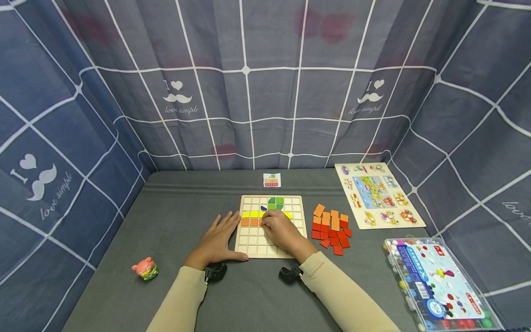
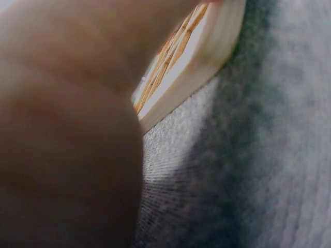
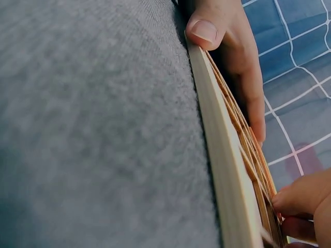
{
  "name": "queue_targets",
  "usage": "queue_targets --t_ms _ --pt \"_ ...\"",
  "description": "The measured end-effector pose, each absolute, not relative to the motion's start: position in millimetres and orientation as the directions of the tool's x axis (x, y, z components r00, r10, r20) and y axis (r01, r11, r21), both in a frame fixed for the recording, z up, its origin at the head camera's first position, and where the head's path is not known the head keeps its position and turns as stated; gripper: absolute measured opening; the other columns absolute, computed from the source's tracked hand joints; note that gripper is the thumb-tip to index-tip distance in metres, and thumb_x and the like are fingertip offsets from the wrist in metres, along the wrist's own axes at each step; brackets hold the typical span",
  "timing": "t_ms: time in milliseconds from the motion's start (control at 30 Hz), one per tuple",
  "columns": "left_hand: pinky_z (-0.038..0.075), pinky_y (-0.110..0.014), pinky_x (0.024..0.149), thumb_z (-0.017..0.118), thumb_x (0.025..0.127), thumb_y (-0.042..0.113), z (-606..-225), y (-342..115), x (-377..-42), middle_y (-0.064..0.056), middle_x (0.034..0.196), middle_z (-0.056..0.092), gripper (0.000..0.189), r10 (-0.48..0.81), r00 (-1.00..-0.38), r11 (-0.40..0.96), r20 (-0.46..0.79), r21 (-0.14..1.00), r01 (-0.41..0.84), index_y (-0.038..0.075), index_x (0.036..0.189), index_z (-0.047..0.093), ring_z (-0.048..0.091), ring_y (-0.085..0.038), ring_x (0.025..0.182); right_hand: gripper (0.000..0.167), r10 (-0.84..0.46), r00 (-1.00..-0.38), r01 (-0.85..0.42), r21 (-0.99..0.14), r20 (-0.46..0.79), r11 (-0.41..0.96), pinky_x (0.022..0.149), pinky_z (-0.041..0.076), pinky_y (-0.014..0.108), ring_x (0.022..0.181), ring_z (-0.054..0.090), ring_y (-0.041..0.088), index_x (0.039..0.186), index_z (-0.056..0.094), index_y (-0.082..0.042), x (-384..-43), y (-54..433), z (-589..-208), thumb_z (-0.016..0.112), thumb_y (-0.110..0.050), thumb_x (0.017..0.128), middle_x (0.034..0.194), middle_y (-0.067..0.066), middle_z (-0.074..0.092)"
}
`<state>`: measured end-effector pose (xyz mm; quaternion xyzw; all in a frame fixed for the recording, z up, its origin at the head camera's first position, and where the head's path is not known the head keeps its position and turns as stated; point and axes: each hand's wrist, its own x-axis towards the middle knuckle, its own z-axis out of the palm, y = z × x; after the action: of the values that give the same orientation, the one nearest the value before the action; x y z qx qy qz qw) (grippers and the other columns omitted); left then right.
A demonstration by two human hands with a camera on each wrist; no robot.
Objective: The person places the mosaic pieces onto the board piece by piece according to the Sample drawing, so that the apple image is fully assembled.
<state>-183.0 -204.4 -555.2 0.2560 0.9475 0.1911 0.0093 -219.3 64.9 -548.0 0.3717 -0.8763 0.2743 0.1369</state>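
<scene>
R hand (image 1: 285,232), fingers bent, over wooden grid board (image 1: 253,240), lower ctr of frame, by orange tile row (image 1: 250,222); can't tell if gripping anything. L hand (image 1: 217,240), fingers spread, touches board's L edge. Loose orange/red tiles (image 1: 335,222) right of ctr.

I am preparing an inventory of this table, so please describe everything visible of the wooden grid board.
The wooden grid board looks pale and roughly square, with a rim and thin ribs forming square cells. It lies flat on the grey cloth. Green pieces, a blue piece, yellow pieces and orange pieces lie on its grid; many nearer cells are bare. The left hand touches its left side; the right hand reaches over it, hiding some cells.
</scene>
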Motion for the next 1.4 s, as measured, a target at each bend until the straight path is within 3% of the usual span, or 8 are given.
queue_targets --t_ms 333,500,733,1000,1400 --pt "0.004 -0.056 0.126 0.071 0.07 0.091 -554.6 -203.3 -182.8 -0.01 0.173 0.021 0.137 0.493 -0.866 0.793 0.08 0.367 0.486 0.006 0.168 0.025 0.016 -0.031 0.158 0.009 -0.487 -0.707 -0.698 -0.398 0.513 0.595 0.094 0.056 0.043 0.104 0.066 0.029 0.099 0.08 -0.002 -217.6 111.6 -546.6 0.08 -0.001 0.09 0.11 0.009 0.071" --pt "0.005 -0.056 0.126 0.072 0.07 0.089 -552.5 -204.1 -181.9 -0.011 0.173 0.022 0.136 0.494 -0.865 0.791 0.085 0.369 0.488 0.006 0.168 0.026 0.016 -0.031 0.158 0.01 -0.367 -0.793 -0.583 -0.431 0.487 0.688 0.092 0.056 0.049 0.106 0.065 0.033 0.101 0.08 -0.001 -223.2 150.5 -542.9 0.08 -0.002 0.091 0.114 0.012 0.07" --pt "0.004 -0.055 0.126 0.07 0.069 0.092 -553.7 -204.7 -182.6 -0.009 0.173 0.02 0.139 0.482 -0.874 0.806 0.06 0.361 0.469 0.006 0.168 0.024 0.014 -0.03 0.159 0.013 -0.232 -0.9 -0.39 -0.442 0.369 0.808 0.109 0.039 0.067 0.11 0.063 0.045 0.102 0.08 0.002 -241.9 200.2 -539.7 0.077 -0.001 0.09 0.116 0.021 0.069" --pt "0.004 -0.055 0.126 0.07 0.069 0.091 -553.4 -204.6 -183.0 -0.009 0.173 0.019 0.138 0.489 -0.87 0.802 0.06 0.361 0.476 0.007 0.168 0.024 0.014 -0.03 0.159 0.01 -0.236 -0.924 -0.351 -0.426 0.301 0.834 0.098 0.053 0.057 0.105 0.067 0.043 0.099 0.082 0.002 -253.5 229.9 -542.9 0.076 -0.002 0.092 0.107 0.019 0.072" --pt "0.004 -0.055 0.126 0.069 0.069 0.092 -552.1 -203.8 -182.2 -0.009 0.173 0.019 0.138 0.485 -0.873 0.807 0.05 0.36 0.469 0.007 0.168 0.023 0.013 -0.03 0.159 0.014 -0.281 -0.917 -0.37 -0.338 0.284 0.865 0.095 0.054 0.055 0.106 0.066 0.043 0.104 0.081 0.003 -258.8 227.6 -540.2 0.076 -0.006 0.094 0.109 0.019 0.071"
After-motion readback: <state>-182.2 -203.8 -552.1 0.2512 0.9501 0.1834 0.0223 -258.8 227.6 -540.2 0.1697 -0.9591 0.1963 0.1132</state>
